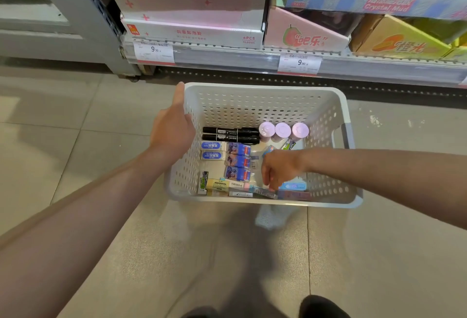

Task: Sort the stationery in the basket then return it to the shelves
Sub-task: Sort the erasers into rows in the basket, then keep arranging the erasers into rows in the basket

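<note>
The basket [262,95] sits mid-frame on the floor, light, stiff plastic. The left hand [174,125] grips its left rim, thumb up along the edge. The right hand [279,170] reaches in lower right, curled fingers pinching a small packet [262,190]. The erasers [237,161] and markers [231,134] look light and rigid; pinch them by the edges.

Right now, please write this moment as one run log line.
phase: sorting | left hand: holds basket rim | right hand: reaches into basket, grip unclear | markers: side by side
</note>
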{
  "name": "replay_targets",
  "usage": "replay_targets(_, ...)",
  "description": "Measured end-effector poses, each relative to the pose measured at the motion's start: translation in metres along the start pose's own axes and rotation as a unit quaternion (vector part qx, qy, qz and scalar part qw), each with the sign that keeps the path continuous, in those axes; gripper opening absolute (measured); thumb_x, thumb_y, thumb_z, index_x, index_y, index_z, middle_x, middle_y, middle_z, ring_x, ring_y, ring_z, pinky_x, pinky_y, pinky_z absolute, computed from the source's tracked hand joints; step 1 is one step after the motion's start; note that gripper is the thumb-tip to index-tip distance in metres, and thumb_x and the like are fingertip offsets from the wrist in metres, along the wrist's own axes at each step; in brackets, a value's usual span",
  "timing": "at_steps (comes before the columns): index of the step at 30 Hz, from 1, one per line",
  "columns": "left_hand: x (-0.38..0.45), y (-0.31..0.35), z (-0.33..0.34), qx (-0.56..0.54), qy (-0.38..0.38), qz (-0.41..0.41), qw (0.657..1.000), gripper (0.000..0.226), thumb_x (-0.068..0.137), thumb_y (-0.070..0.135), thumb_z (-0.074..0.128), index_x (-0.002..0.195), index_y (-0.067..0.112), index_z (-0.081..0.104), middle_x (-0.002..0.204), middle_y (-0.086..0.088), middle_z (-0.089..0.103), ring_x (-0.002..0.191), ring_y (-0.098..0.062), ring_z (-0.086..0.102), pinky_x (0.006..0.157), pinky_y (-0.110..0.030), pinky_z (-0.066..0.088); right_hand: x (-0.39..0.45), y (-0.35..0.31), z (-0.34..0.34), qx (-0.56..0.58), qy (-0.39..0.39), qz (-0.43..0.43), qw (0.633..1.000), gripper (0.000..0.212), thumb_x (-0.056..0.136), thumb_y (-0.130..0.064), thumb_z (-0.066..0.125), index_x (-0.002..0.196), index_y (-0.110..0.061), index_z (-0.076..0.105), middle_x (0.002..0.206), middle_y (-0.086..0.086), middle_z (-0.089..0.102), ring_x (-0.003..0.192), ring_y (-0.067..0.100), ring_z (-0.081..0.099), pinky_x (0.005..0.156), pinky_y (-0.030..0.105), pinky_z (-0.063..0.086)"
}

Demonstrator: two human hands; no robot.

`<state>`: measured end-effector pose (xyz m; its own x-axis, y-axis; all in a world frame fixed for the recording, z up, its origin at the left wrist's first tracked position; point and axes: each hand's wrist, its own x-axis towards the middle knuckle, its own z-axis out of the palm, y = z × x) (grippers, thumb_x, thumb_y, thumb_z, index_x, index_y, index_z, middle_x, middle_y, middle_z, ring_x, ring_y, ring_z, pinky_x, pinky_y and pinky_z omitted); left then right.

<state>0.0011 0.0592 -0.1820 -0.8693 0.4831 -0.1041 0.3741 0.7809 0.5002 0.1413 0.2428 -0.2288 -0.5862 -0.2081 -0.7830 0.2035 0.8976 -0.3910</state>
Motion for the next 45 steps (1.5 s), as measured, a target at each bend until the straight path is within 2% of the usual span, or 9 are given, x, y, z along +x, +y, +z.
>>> replay_targets(4, 0.000, 0.001, 0.000, 0.008, 0.002, -0.003, 1.000, 0.066, 0.098, 0.010, 0.043, 0.152, 0.022, 0.008, 0.081, -0.007, 0.056, 0.069, -0.025, 0.061, 0.063, -0.046, 0.056, 0.003, -0.005, 0.018, -0.033, 0.043, 0.020, 0.998, 0.030, 0.085, -0.018, 0.063, 0.114, -0.010, 0.065, 0.114, 0.001, 0.066, 0.104, 0.016, 0.059, 0.082, 0.021, 0.043)
replay_targets(11, -0.001, 0.003, -0.002, 0.018, 0.003, -0.006, 1.000, 0.065, 0.098, 0.010, 0.043, 0.153, 0.019, 0.007, 0.074, -0.006, 0.055, 0.058, -0.019, 0.055, 0.056, -0.038, 0.052, 0.014, -0.008, 0.032, -0.075, 0.088, 0.015, 0.993, 0.022, 0.089, -0.020, 0.058, 0.105, -0.010, 0.069, 0.104, 0.005, 0.068, 0.097, 0.021, 0.063, 0.085, 0.033, 0.053)
replay_targets(20, 0.000, 0.002, -0.001, 0.009, 0.003, -0.001, 1.000, 0.065, 0.098, 0.009, 0.043, 0.152, 0.020, 0.008, 0.077, -0.005, 0.053, 0.056, -0.011, 0.049, 0.054, -0.035, 0.046, 0.008, 0.001, 0.010, 0.104, 0.040, -0.005, 0.994, 0.023, 0.088, -0.006, 0.057, 0.109, -0.001, 0.066, 0.108, 0.015, 0.068, 0.093, 0.023, 0.062, 0.093, 0.037, 0.049)
replay_targets(24, 0.001, 0.001, 0.000, 0.010, 0.004, 0.000, 1.000, 0.066, 0.098, 0.009, 0.043, 0.152, 0.020, 0.008, 0.076, -0.003, 0.053, 0.056, -0.012, 0.051, 0.053, -0.033, 0.050, 0.005, 0.002, 0.007, 0.146, 0.030, 0.006, 0.989, 0.021, 0.093, -0.009, 0.053, 0.109, 0.001, 0.062, 0.092, 0.013, 0.058, 0.072, 0.011, 0.050, 0.064, 0.020, 0.047)
replay_targets(28, 0.001, 0.001, 0.000, 0.011, 0.005, -0.003, 1.000, 0.067, 0.098, 0.009, 0.044, 0.153, 0.021, 0.008, 0.080, -0.004, 0.055, 0.061, -0.016, 0.056, 0.056, -0.037, 0.053, 0.007, -0.001, 0.005, 0.187, 0.024, 0.031, 0.981, 0.033, 0.100, -0.007, 0.035, 0.131, -0.004, 0.047, 0.115, 0.013, 0.053, 0.072, 0.008, 0.056, 0.052, 0.012, 0.048)
replay_targets(30, 0.000, 0.001, 0.000, 0.011, 0.005, 0.000, 1.000, 0.067, 0.098, 0.009, 0.045, 0.152, 0.021, 0.008, 0.085, -0.005, 0.055, 0.068, -0.023, 0.062, 0.063, -0.043, 0.057, 0.007, -0.003, 0.003, 0.196, 0.052, 0.035, 0.979, 0.035, 0.101, -0.006, 0.033, 0.133, -0.002, 0.045, 0.111, 0.014, 0.055, 0.060, 0.004, 0.056, 0.050, 0.013, 0.046)
replay_targets(36, 0.000, 0.002, 0.000, 0.009, 0.006, 0.001, 1.000, 0.067, 0.097, 0.008, 0.045, 0.152, 0.021, 0.008, 0.087, -0.006, 0.057, 0.071, -0.024, 0.063, 0.065, -0.045, 0.058, 0.011, -0.033, -0.007, 0.117, 0.090, 0.002, 0.989, 0.033, 0.098, -0.032, 0.041, 0.113, -0.006, 0.056, 0.105, 0.007, 0.056, 0.093, 0.023, 0.050, 0.081, 0.032, 0.040)
replay_targets(39, 0.000, 0.001, 0.000, 0.010, 0.004, 0.001, 1.000, 0.067, 0.097, 0.009, 0.044, 0.152, 0.021, 0.008, 0.083, -0.010, 0.061, 0.065, -0.025, 0.062, 0.062, -0.045, 0.057, 0.025, -0.051, -0.007, 0.051, 0.107, -0.047, 0.992, 0.037, 0.089, -0.021, 0.055, 0.124, -0.007, 0.051, 0.112, 0.014, 0.062, 0.096, 0.027, 0.057, 0.080, 0.032, 0.045)
replay_targets(45, 0.000, 0.000, -0.001, 0.015, 0.009, 0.007, 1.000, 0.066, 0.097, 0.009, 0.044, 0.152, 0.019, 0.008, 0.093, -0.017, 0.064, 0.072, -0.028, 0.062, 0.067, -0.044, 0.056, 0.068, -0.081, -0.006, -0.070, 0.095, -0.073, 0.990, 0.048, 0.094, -0.017, 0.045, 0.141, -0.020, 0.037, 0.130, 0.009, 0.056, 0.112, 0.029, 0.056, 0.090, 0.040, 0.050)
